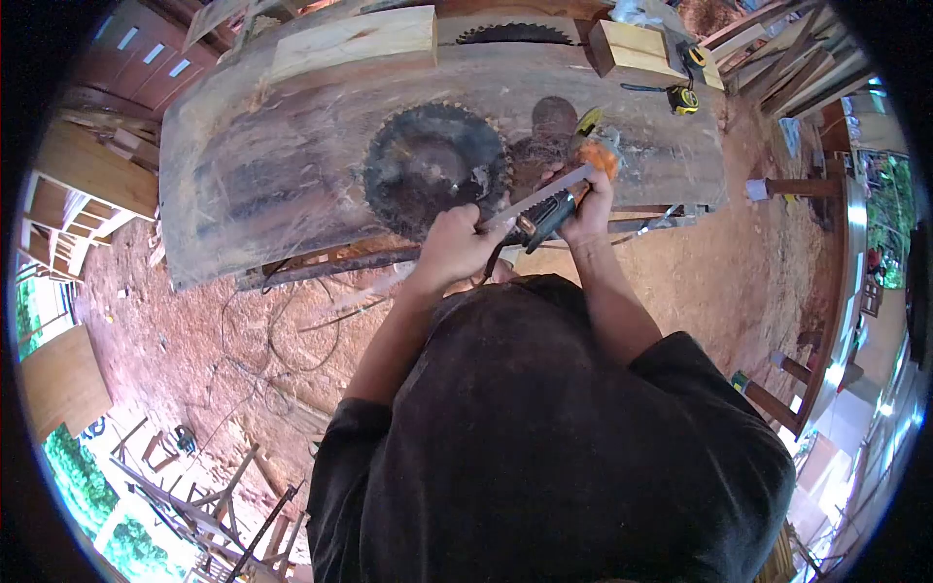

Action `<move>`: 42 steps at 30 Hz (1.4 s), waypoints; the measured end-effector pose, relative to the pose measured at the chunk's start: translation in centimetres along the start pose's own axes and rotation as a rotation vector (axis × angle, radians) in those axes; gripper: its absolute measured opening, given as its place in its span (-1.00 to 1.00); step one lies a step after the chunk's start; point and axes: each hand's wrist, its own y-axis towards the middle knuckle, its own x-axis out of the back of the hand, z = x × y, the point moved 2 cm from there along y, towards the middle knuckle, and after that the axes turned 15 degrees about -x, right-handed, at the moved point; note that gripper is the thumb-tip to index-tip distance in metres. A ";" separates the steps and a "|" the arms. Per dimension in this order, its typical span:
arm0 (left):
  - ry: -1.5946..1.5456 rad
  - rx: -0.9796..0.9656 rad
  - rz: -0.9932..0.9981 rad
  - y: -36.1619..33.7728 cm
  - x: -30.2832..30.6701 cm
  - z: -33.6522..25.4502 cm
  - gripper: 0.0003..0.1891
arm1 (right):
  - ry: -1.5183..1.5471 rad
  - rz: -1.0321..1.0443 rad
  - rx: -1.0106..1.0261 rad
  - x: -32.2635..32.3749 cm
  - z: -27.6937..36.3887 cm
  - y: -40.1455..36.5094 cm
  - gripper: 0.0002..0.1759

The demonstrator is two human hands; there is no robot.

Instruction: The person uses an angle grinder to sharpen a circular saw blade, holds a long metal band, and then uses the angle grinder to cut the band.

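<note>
A hand saw with an orange handle (598,155) and a pale toothed blade (539,199) lies slantwise across my body's front, over the near edge of the workbench. My right hand (588,209) is closed around the tool's handle end. At the blade's other end, my left hand (457,243) is closed, its fingers at the blade tip. Beneath the blade is a dark, elongated object (549,219) with a black strap; its kind I cannot make out. Just beyond my hands, a large round saw blade (432,165) lies flat on the workbench (262,165).
At the bench's far side are a light wooden block (355,44), part of another circular blade (515,35) and a second wooden block (637,49). A yellow tape measure (683,99) sits at the right. Cables (282,340) trail over the dirt floor, left.
</note>
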 end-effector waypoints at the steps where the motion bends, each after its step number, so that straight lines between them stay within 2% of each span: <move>1: -0.080 0.033 0.077 0.1 -0.4 0.1 -0.38 | -0.012 0.041 -0.015 -0.7 0.1 -0.1 -0.58; 2: -0.079 -0.025 0.089 0.1 -0.6 0.0 -0.38 | -0.016 0.045 -0.012 -1.3 0.1 -0.2 -0.58; 4: -0.158 -0.012 0.062 0.1 -1.0 0.6 -0.40 | 0.155 -0.090 0.033 -2.9 -0.2 -0.6 -0.57; 6: -0.236 0.009 0.038 -0.1 -1.3 1.1 -0.41 | 0.109 -0.004 -0.005 -3.5 -0.5 -1.0 -0.58; 7: -0.188 -0.030 0.045 -0.2 -1.7 1.2 -0.42 | 0.065 0.073 -0.039 -3.5 -0.7 -1.3 -0.58; 8: -0.139 -0.071 0.054 -0.2 -2.0 1.4 -0.43 | 0.027 0.014 -0.036 -3.0 -0.8 -0.7 -0.66; 9: -0.139 -0.071 0.055 -0.2 -2.3 1.8 -0.43 | 0.028 0.013 -0.035 -3.7 -1.0 -0.8 -0.66; 11: 0.113 -0.141 0.051 -0.3 -2.7 2.6 -0.43 | -0.042 -0.120 0.000 -4.7 -1.4 -0.9 -0.72; 12: 0.111 -0.139 0.054 -0.7 -2.7 2.6 -0.43 | -0.061 -0.144 0.051 -3.1 -1.4 0.1 -0.70; 15: 0.160 -0.143 0.010 -1.5 -0.9 3.0 -0.36 | -0.178 -0.104 0.103 -2.4 -0.5 0.4 -0.72; 16: 0.075 -0.097 -0.086 -1.6 0.5 3.6 -0.33 | -0.235 -0.184 0.247 -2.0 0.5 0.6 -0.67; 17: -0.007 -0.048 -0.181 -1.8 1.8 4.6 -0.30 | -0.235 -0.196 0.247 -1.6 1.3 0.6 -0.67; 19: 0.194 0.124 -0.016 -1.2 2.7 9.1 -0.26 | -0.501 -0.298 0.297 -0.2 4.0 0.0 -0.62; 22: 0.290 0.190 0.094 -0.4 2.8 11.7 -0.27 | -0.678 -0.337 0.267 0.6 6.5 -2.0 -0.60; 26: 0.408 0.253 0.140 0.0 1.0 14.4 -0.22 | -0.870 -0.403 0.246 0.5 6.6 -5.0 -0.58; 27: 0.400 0.255 0.148 0.1 0.9 14.1 -0.22 | -0.958 -0.415 0.247 0.5 6.5 -5.5 -0.57; 30: 0.416 0.476 0.223 0.9 2.0 11.5 -0.23 | -1.067 -0.478 0.189 1.5 6.2 -6.6 -0.54; 33: 0.426 0.479 0.242 1.2 2.1 11.8 -0.22 | -1.140 -0.509 0.131 0.4 5.2 -7.8 -0.56; 34: 0.396 0.463 0.141 1.1 1.9 12.4 -0.20 | -1.173 -0.528 0.063 0.6 5.1 -7.9 -0.55; 36: 0.392 0.469 0.150 1.3 1.8 13.0 -0.19 | -1.240 -0.569 -0.054 0.7 4.7 -7.8 -0.53; 37: 0.391 0.473 0.153 1.3 1.9 13.1 -0.19 | -1.243 -0.572 -0.059 0.9 4.5 -7.7 -0.53; 40: 0.396 0.429 0.106 1.1 2.0 12.8 -0.20 | -1.333 -0.437 0.099 -0.3 3.5 -7.1 -0.52; 42: 0.380 0.386 0.101 1.0 2.2 13.5 -0.22 | -1.406 -0.439 0.098 -1.5 3.3 -6.8 -0.53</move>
